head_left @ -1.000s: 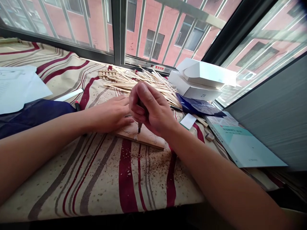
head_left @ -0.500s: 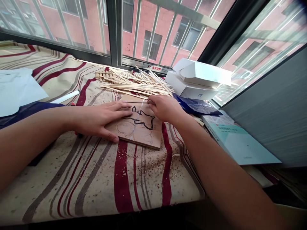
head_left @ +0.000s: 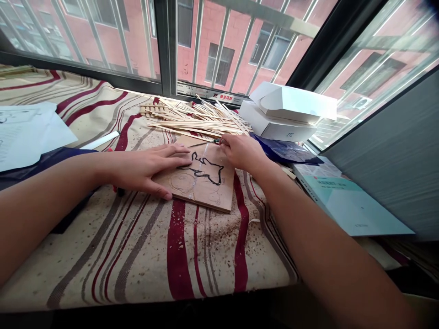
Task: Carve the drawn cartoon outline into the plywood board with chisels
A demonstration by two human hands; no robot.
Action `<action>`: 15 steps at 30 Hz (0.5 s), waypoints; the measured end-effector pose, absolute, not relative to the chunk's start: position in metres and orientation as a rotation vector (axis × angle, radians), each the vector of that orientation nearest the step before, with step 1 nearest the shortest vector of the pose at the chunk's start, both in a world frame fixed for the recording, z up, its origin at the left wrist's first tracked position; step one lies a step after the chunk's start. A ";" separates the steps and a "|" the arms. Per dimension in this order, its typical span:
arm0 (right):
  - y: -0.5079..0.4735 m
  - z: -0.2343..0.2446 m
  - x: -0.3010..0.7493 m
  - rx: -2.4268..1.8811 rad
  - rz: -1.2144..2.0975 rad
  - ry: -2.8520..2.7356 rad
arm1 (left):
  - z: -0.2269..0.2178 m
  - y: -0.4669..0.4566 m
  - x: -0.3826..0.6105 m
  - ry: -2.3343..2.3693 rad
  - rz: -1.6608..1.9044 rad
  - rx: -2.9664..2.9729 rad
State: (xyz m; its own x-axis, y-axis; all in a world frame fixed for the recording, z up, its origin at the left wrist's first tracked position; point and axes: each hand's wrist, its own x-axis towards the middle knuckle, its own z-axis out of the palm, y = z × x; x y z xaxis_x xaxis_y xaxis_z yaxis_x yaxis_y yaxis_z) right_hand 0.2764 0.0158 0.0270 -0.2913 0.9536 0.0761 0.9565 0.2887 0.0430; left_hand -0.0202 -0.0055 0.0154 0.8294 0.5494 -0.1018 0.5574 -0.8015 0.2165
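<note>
A square wooden board [head_left: 212, 194] lies on the striped cloth, with a bold black outline [head_left: 220, 176] and faint pencil circles drawn on it. My left hand [head_left: 146, 167] rests open and flat on the board's left side, fingers spread and thumb near its front edge. At the board's far right edge, my right hand [head_left: 242, 148] is closed on a thin rod-like tool [head_left: 202, 143]. Its slim shaft lies low across the far part of the board, and a bit of dark green handle shows beside my fingers. The rest of the handle is hidden in my hand.
Behind the board lies a heap of thin wooden strips [head_left: 202, 119]. White boxes [head_left: 281, 123], a blue packet [head_left: 284, 151] and a pale green book [head_left: 350, 196] stand or lie to the right. Papers [head_left: 30, 132] lie left. Sawdust and chips cover the cloth [head_left: 219, 246] in front.
My right hand has shifted slightly to the right, and the green part of the tool now shows. The left hand stays on the board. The whole view has shifted a little.
</note>
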 end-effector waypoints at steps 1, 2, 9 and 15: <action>0.016 0.027 0.277 -1.841 -0.124 -2.489 | 0.015 -0.005 -0.020 0.855 -0.061 2.768; 0.015 0.027 0.277 -1.837 -0.126 -2.486 | 0.014 -0.005 -0.021 0.857 -0.074 2.761; 0.008 0.032 0.273 -1.869 -0.246 -2.491 | 0.017 -0.007 -0.019 0.810 -0.079 2.745; 0.009 0.033 0.279 -1.955 -0.269 -2.449 | 0.019 -0.005 -0.025 0.745 -0.081 2.741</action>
State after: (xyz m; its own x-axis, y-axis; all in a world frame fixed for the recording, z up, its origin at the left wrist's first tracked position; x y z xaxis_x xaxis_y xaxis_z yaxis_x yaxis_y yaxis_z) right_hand 0.2785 0.0094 0.0334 -0.2272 0.9684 0.1033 0.9677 0.2125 0.1359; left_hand -0.0250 -0.0049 0.0186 0.8640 0.4860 -0.1315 0.5029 -0.8210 0.2703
